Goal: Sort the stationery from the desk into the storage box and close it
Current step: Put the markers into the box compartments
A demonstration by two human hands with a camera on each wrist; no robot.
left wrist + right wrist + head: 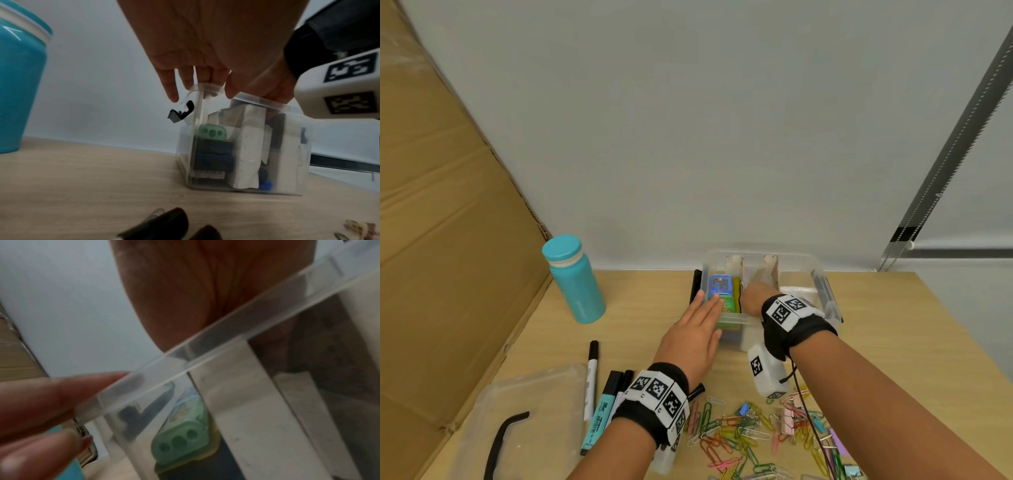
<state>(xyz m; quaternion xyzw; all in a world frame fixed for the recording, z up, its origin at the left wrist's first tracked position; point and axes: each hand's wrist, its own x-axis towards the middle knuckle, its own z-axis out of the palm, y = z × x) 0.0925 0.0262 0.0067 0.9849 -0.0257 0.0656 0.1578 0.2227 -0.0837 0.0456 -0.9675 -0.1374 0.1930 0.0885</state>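
The clear storage box (825,291) stands open at the back of the desk, split by cardboard dividers (767,270). Its left compartment holds a blue sharpener (719,284), a green sharpener (212,133) and an eraser (209,173). My left hand (709,303) lies flat with straight fingers on the box's near left rim (257,100). My right hand (751,296) reaches down into the middle compartment; its fingers are hidden behind the wall and rim (205,356). Coloured paper clips (739,435) and markers (601,414) lie on the desk in front.
The clear lid (534,394) with a black clasp (506,442) lies at the near left. A teal bottle (575,281) stands left of the box. A cardboard sheet (448,240) leans along the left side. Pink binder clips (789,416) sit among the paper clips.
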